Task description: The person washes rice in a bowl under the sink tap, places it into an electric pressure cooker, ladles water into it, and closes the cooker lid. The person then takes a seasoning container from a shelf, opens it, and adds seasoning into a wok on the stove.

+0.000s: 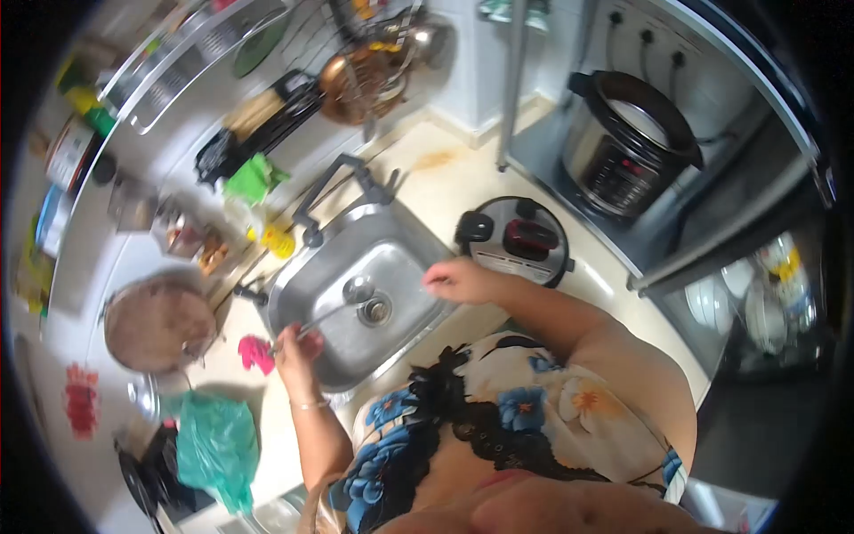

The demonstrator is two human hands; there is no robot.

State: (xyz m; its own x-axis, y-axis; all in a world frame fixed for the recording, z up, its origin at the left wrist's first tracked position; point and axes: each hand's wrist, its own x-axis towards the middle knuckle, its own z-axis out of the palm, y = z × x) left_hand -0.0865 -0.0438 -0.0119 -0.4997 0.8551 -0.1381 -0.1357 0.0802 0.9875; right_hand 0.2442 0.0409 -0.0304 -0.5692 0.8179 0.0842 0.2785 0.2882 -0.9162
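My left hand is closed on the handle of a metal ladle, whose round bowl hangs over the sink basin beside the drain. The steel sink has a dark faucet at its back edge. Over the sink's right rim is my right hand, its fingers pressed together; what they hold, if anything, is too small to make out. Just left of my left hand lies a pink cloth.
A pressure cooker lid lies right of the sink. The cooker pot stands on a metal shelf. A green bag, a round brown board and a yellow bottle are at the left. Pans hang at the back.
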